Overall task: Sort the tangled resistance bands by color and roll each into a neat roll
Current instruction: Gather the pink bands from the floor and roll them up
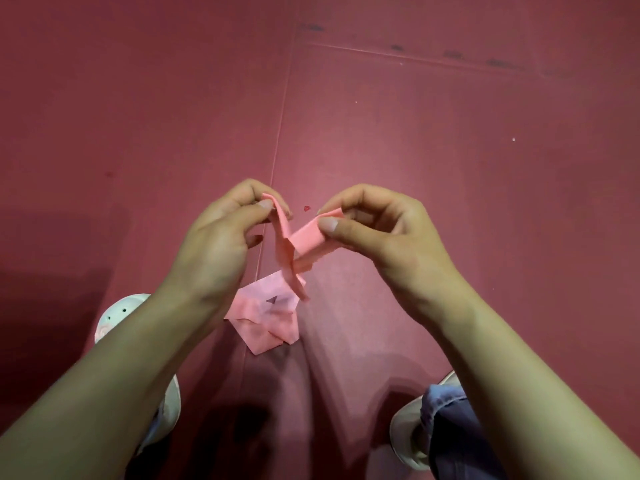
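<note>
Both hands up over the red floor mat (450,168), and the pink resistance band (304,240) is strung between them in the air. The left hand (214,244) has its grip pinched on one end, thumb against fingertips. The right hand (381,230) has its grip clamped on a flat folded stretch of the band. Loose strands dangle from the middle toward a crumpled pink heap (266,320) lying on the mat, between the white left shoe (114,317) and right shoe (405,441).
</note>
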The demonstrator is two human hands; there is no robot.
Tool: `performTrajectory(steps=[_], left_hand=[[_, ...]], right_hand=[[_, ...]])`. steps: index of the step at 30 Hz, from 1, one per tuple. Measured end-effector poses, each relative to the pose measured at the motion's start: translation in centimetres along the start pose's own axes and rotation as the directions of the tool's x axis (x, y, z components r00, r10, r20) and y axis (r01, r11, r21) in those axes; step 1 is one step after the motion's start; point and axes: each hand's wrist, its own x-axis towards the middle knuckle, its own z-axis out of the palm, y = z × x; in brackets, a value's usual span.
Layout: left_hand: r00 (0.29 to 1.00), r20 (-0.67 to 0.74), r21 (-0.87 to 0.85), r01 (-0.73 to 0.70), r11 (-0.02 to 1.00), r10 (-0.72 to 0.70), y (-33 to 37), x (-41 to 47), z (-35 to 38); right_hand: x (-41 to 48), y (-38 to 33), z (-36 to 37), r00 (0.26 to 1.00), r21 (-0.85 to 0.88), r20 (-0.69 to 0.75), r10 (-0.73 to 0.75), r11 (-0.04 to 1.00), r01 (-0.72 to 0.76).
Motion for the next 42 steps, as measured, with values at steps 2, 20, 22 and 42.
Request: performTrajectory(steps=[2,20,22,42], left_hand=[[0.999,0.045,-0.052,0.034,0.998,-0.031,0.0,-0.1,0.0],[0.975,0.068,-0.159,0.218,0.963,-0.21,0.3,-0.7,0.4],[0.988,0.078,-0.057,0.135,0.989,-0.131,0.1,-0.9,0.4],[0.988,-0.154,-0.052,-0.014,0.999,0.006,-1.1,-0.4,-0.6]], right_hand=[[-0.1,0.0,0.2,0.998,-0.008,0.057,-0.01,1.0,0.01],[0.1,0.6,0.9,0.995,-0.152,-0.098,-0.021,0.988,0.006],[0.1,0.7,0.7,0.987,-0.133,-0.159,-0.031,0.991,0.009],[1.0,1.3,2.2,0.971,-0.128,-0.236,-0.034,0.992,0.004]])
